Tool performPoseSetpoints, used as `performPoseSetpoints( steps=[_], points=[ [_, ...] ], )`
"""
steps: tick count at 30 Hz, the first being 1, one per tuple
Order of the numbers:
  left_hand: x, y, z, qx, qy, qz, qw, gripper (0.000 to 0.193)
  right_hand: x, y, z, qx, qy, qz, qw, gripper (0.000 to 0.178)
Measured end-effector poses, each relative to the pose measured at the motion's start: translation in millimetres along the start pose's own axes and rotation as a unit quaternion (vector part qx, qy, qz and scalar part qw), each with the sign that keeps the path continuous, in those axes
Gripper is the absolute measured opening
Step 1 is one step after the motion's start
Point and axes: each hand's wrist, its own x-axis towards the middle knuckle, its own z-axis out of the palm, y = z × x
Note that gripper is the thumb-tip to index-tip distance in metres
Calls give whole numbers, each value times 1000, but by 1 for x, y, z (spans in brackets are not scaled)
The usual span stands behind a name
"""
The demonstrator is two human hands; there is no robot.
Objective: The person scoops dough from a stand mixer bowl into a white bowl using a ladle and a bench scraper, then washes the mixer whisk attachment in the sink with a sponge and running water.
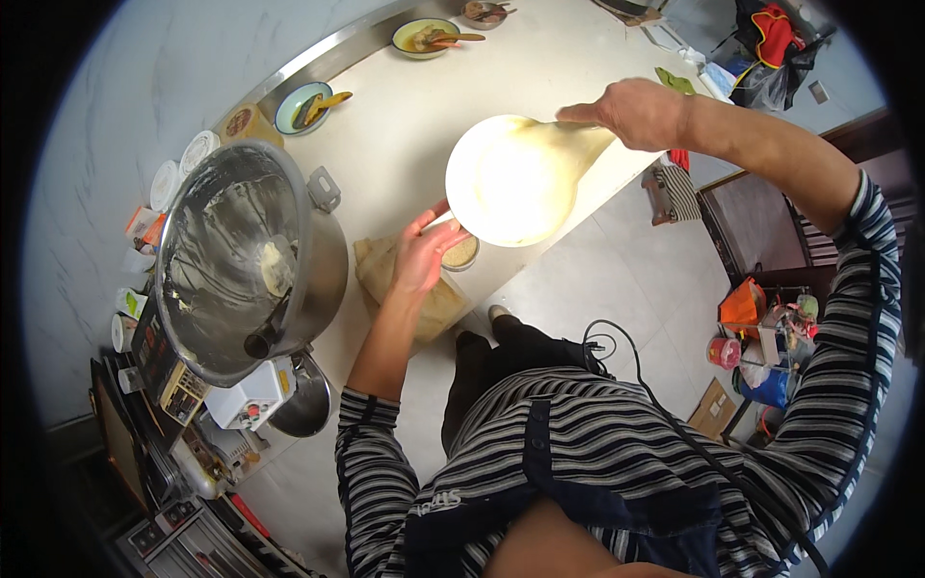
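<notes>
Gripping the white bowl (511, 183) by its rim over the counter (390, 144), the left hand (425, 252) seems to steady it, while glare hides whether the right hand (638, 113), curled beside it, helps hold.

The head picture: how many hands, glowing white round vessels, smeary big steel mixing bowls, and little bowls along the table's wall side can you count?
Left hand and right hand: 2
White round vessel: 1
Smeary steel mixing bowl: 1
Little bowls: 3
Total: 7
</notes>
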Motion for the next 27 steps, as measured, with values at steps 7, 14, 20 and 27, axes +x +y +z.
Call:
performPoseSetpoints(
  steps=[7, 14, 20, 27],
  points=[
    [-6, -26, 22, -53, 71, 10, 996, 42, -25, -17, 29, 528, -201, 188, 804, 49],
    [2, -66, 36, -73, 163, 55, 982, 39, -28, -78, 86, 878, -85, 210, 422, 48],
    [3, -57, 31, -52, 191, 99, 975, 33, -28, -98, 97, 937, 22, 149, 317, 36],
    [-21, -30, 36, -70, 168, 100, 978, 30, -57, -67, 35, 785, -43, 185, 590, 40]
  ],
)
